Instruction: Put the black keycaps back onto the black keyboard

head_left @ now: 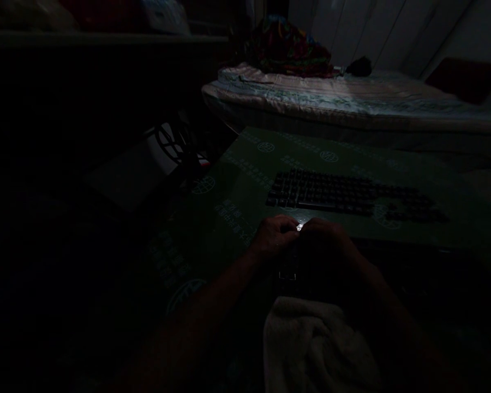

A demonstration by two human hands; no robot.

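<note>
The room is very dark. My left hand [275, 233] and my right hand [325, 236] meet at the near edge of a green table [245, 180], fingers curled together round a small shiny thing [299, 227] that glints between them. A dark object [288, 267] hangs below the hands; I cannot make out what it is. A black keyboard [335, 192] lies on the table just beyond the hands. A pale towel [311, 344] lies bunched below my wrists.
A bed [352, 98] with a light sheet and a colourful bundle of cloth [290, 49] stands behind the table. A dark chair or wire frame [172, 144] stands to the left. The left side is too dark to read.
</note>
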